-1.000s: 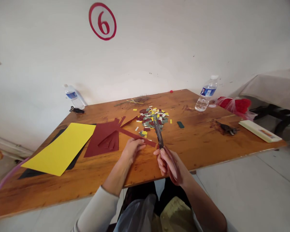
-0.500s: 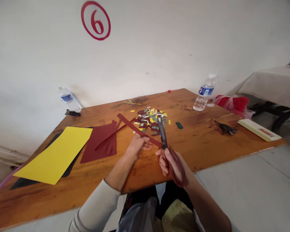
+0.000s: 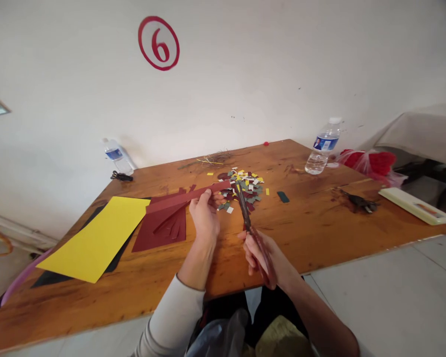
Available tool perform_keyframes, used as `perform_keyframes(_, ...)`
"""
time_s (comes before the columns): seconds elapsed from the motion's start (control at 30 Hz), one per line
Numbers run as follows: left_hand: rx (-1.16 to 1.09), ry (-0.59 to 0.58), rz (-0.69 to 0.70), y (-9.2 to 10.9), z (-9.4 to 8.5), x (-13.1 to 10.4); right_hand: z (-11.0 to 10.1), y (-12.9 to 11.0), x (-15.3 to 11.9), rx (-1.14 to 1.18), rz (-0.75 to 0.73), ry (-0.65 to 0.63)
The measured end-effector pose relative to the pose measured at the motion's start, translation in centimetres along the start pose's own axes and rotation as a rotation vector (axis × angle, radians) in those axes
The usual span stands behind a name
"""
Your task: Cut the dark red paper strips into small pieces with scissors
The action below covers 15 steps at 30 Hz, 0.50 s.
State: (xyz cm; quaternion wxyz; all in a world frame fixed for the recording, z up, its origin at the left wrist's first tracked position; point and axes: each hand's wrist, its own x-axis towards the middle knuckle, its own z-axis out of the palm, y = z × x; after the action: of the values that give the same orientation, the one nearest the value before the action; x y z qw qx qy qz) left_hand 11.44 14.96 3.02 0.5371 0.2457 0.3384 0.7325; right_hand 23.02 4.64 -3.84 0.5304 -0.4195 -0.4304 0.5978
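My left hand [image 3: 205, 214] pinches a dark red paper strip [image 3: 171, 199] that runs from over the red sheets to the scissors. My right hand [image 3: 262, 255] is wrapped around the handles of a pair of scissors [image 3: 243, 204], whose blades point away from me at the strip's right end. Whether the blades are closed on the paper I cannot tell. Just beyond them lies a pile of small cut paper pieces [image 3: 250, 186] in yellow, white, green and dark red. Left of my left hand, several cut strips rest on a dark red sheet [image 3: 143, 238].
A yellow sheet [image 3: 100, 238] overlaps a black sheet [image 3: 48, 278] at left. Water bottles stand at back left [image 3: 118, 157] and back right [image 3: 321, 148]. A black plug with cord [image 3: 362, 202] and a pale long box [image 3: 416, 206] lie at right. Dry twigs [image 3: 211, 159] lie near the wall.
My left hand has moved up and turned the strip, so its free end now points left instead of away. The scissors have tilted and shifted slightly. The whole view has shifted a little.
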Motion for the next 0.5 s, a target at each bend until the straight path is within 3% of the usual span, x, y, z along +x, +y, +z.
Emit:
perform_keyframes(0.2, -0.012, -0.019, 0.110, 1.1, 1.8, -1.1, 0.2, 0.0, -0.1, -0.011, 0.028, -0.013)
perform_keyframes(0.5, 0.016, -0.078, 0.104, 1.0, 1.7, -2.2, 0.3, -1.3, -0.1, -0.190, 0.062, 0.154)
